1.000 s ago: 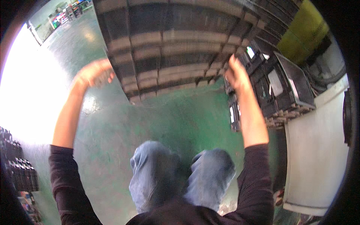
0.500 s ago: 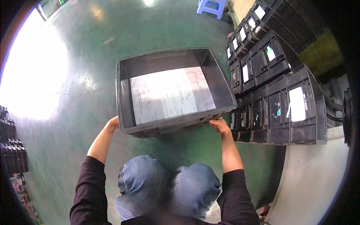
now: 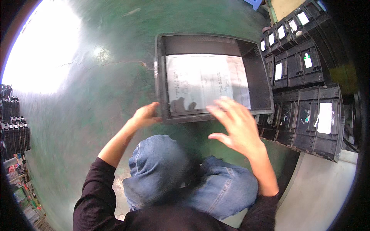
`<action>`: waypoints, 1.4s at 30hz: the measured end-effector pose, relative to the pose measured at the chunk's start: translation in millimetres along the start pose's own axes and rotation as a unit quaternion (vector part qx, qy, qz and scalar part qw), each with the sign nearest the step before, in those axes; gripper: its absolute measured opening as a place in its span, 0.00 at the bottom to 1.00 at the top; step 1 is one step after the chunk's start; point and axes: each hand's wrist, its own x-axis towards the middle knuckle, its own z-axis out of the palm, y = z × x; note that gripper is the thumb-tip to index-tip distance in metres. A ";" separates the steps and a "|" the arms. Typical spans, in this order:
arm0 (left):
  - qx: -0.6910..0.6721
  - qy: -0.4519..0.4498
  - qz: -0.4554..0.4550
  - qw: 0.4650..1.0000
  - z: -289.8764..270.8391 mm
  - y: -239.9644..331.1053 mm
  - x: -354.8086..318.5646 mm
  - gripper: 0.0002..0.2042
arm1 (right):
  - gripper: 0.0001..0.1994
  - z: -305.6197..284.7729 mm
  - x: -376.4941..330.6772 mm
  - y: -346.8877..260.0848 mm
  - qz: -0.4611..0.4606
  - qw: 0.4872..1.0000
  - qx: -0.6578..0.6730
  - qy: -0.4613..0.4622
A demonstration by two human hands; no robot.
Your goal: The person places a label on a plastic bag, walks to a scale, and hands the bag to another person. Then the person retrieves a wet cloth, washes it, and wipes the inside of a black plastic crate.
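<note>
A black plastic crate point(image 3: 259, 77) stands on the green floor in front of my bent knees. Flat inside it lies a white printed sheet of paper point(image 3: 208, 79), with shadows of fingers falling on its near left part. My left hand point(image 3: 145, 116) is at the crate's near left corner, thumb and fingers apart; whether the fingertips touch the wall I cannot tell. Over the near rim hangs my right hand point(image 3: 238, 129), fingers spread and slightly blurred, holding nothing. It hides part of the rim and of the sheet's near edge.
Stacked black crates point(image 3: 296, 100) with white labels line the right side, close to the crate's right wall. A pale board point(image 3: 320, 184) lies at the lower right. A blue stool point(image 3: 254, 3) shows at the top. Dark racked items point(image 3: 14, 134) stand far left.
Both hands have come off their grip on the crate's near side, the right one rising above the rim. The crate now sits squarer, and the view has shifted.
</note>
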 end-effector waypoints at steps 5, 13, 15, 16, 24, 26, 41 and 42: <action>0.164 0.048 -0.013 0.985 5.6 54.2 -2.0 0.22 | 0.19 11.0 55.6 -21.2 -0.012 0.995 -0.035 -0.096; 0.185 0.088 -0.040 0.978 -2.5 26.0 15.7 0.20 | 0.25 -138.2 46.0 -75.6 0.219 0.975 -0.035 0.023; 0.212 0.083 -0.043 0.973 -9.4 15.9 29.1 0.19 | 0.27 -149.4 24.4 -91.2 0.250 0.965 -0.045 0.062; 0.224 0.087 -0.034 0.970 -15.8 9.7 38.3 0.18 | 0.30 -151.3 11.8 -95.8 0.265 0.958 -0.076 0.073; 0.308 0.091 -0.021 0.947 -66.0 1.8 77.8 0.22 | 0.46 -160.9 -62.0 -82.4 0.310 0.942 0.074 -0.102; 0.292 0.051 -0.046 0.954 -65.4 10.6 69.4 0.21 | 0.44 -160.7 -65.6 -77.2 0.387 0.885 0.213 -0.146; 0.310 0.025 0.054 0.949 29.5 64.0 60.8 0.19 | 0.33 -65.1 -95.3 -16.4 0.369 0.876 0.309 0.010; 0.324 0.031 0.041 0.945 29.5 68.6 78.2 0.20 | 0.32 -46.2 -88.9 -8.7 0.373 0.860 0.345 0.048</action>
